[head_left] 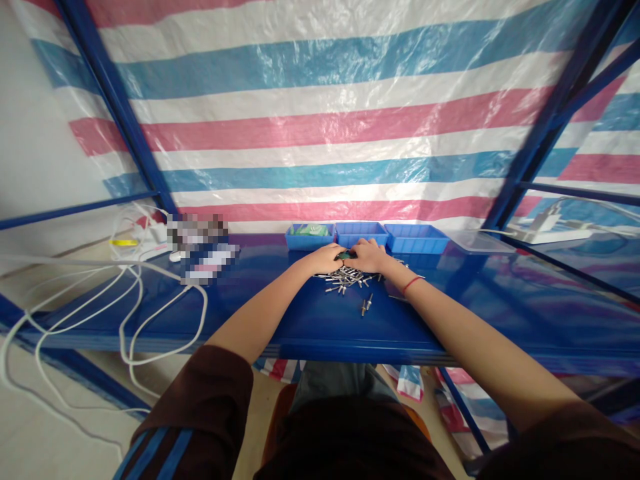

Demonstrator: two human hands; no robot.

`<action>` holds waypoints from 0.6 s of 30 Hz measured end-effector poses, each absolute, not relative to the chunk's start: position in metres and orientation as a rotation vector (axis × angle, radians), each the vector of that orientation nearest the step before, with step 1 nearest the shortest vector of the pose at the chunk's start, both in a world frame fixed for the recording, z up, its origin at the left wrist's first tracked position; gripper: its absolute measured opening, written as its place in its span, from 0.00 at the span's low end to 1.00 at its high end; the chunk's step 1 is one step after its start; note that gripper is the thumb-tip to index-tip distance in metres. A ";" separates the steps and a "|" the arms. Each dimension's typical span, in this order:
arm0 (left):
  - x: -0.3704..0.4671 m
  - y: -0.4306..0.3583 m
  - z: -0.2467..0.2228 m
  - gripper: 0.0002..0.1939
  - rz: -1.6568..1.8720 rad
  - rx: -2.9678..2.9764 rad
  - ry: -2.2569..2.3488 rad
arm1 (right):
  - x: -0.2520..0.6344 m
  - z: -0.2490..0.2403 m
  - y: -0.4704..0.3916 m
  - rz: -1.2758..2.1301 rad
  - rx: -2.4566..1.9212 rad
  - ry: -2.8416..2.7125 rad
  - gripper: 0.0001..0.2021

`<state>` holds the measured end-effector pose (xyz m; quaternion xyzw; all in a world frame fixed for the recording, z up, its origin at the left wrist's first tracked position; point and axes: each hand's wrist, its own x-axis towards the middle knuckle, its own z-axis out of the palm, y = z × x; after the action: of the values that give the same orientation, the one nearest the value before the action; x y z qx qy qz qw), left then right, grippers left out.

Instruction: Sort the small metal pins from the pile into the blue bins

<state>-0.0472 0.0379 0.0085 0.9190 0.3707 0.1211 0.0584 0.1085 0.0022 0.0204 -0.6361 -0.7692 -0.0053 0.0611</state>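
On the blue shelf top, a pile of silvery pop rivets (pixel 350 277) lies spread out just in front of my hands. My left hand (pixel 326 259) is at the pile's left edge, its fingers curled and partly hidden. My right hand (pixel 369 257) bends over the pile's right side, its fingers curled too. Between both hands shows a small dark greenish thing (pixel 345 255), touched by the thumbs; its kind cannot be made out. A pair of loose rivets (pixel 367 305) lies apart, nearer the front edge.
Behind the hands stand three blue bins: the left bin (pixel 288 241) holds a green-and-white packet, beside a middle bin (pixel 345 237) and a right bin (pixel 420 245). A clear plastic lid (pixel 483 243) lies rightward. White cables (pixel 135 320) trail at left. Blue posts (pixel 113 100) frame the shelf.
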 end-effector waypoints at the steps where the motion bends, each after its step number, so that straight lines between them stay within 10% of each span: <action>1: -0.047 0.038 0.008 0.25 0.380 2.782 1.112 | 0.108 0.021 0.003 -0.001 -1.930 -2.313 0.27; 13: -0.054 0.042 0.007 0.34 0.580 2.541 1.066 | 0.118 0.017 0.010 0.241 -1.582 -2.113 0.11; 18: -0.055 0.046 0.006 0.16 0.794 2.316 0.936 | 0.127 0.017 0.012 0.302 -1.230 -2.024 0.12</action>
<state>-0.0550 0.0464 0.0064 0.8538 0.3450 0.2928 0.2575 0.1268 0.0123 0.0171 -0.4790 -0.7882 0.1175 0.3682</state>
